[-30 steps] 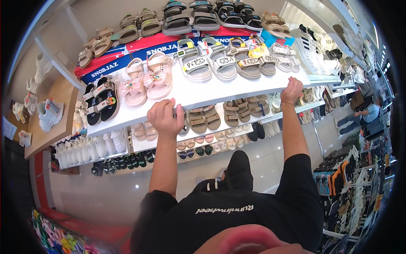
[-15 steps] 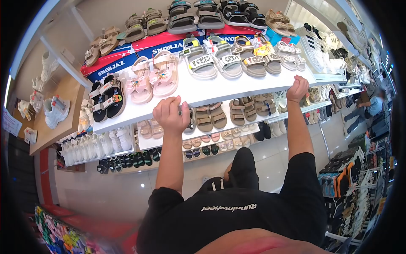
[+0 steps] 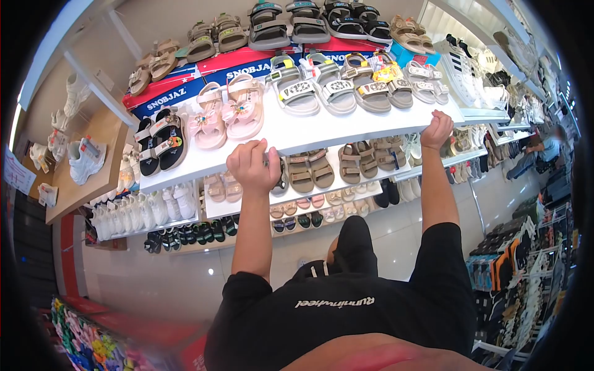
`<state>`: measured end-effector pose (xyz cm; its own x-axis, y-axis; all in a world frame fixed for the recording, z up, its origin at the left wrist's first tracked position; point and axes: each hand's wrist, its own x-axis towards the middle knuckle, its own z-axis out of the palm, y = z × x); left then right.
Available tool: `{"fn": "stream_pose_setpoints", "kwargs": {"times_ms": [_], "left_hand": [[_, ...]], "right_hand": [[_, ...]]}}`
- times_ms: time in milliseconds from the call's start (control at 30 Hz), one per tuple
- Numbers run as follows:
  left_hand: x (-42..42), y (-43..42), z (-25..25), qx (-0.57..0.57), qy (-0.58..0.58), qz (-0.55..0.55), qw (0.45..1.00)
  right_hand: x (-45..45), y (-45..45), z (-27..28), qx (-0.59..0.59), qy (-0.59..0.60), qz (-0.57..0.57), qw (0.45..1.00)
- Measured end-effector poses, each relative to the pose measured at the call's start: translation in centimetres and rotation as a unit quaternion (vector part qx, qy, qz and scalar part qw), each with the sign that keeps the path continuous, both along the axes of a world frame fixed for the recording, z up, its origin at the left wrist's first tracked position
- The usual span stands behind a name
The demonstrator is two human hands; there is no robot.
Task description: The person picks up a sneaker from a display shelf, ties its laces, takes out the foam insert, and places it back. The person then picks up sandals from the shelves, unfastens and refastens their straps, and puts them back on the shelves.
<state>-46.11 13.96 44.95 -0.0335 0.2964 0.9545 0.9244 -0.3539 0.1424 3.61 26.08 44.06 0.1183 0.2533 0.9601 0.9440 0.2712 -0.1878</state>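
Both hands are at the front edge of a white display shelf (image 3: 303, 134). My left hand (image 3: 253, 166) is closed, its fingers curled over the edge in front of the pink sandals (image 3: 244, 106). Further along, my right hand (image 3: 437, 130) also curls its fingers on the edge, near its right end, below white-and-grey sandals (image 3: 429, 84). Between them on the shelf stand grey sandals (image 3: 297, 86) with white patterned straps and beige-grey sandals (image 3: 374, 86). Black sandals (image 3: 162, 142) sit at the shelf's left end. The thumbs' undersides are partly hidden.
Blue-and-red shoe boxes (image 3: 167, 102) carry more sandals at the back. Lower shelves hold brown sandals (image 3: 310, 170) and white shoes (image 3: 143, 213). A wooden display counter (image 3: 93, 179) stands left. Packed racks (image 3: 507, 266) line the right, with another person (image 3: 546, 150) beyond.
Both hands stay on the shelf edge. The view has shifted slightly, so the shelf and shoes appear a little further right. The distant person's posture has changed a little.
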Motion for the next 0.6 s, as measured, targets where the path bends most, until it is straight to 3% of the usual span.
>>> {"fn": "stream_pose_setpoints", "kwargs": {"times_ms": [600], "left_hand": [[0.09, 0.33, -0.59, 0.0, -0.002, 0.016, 1.0]], "right_hand": [[-0.38, 0.25, 0.14, 0.04, -0.006, -0.003, 0.999]]}}
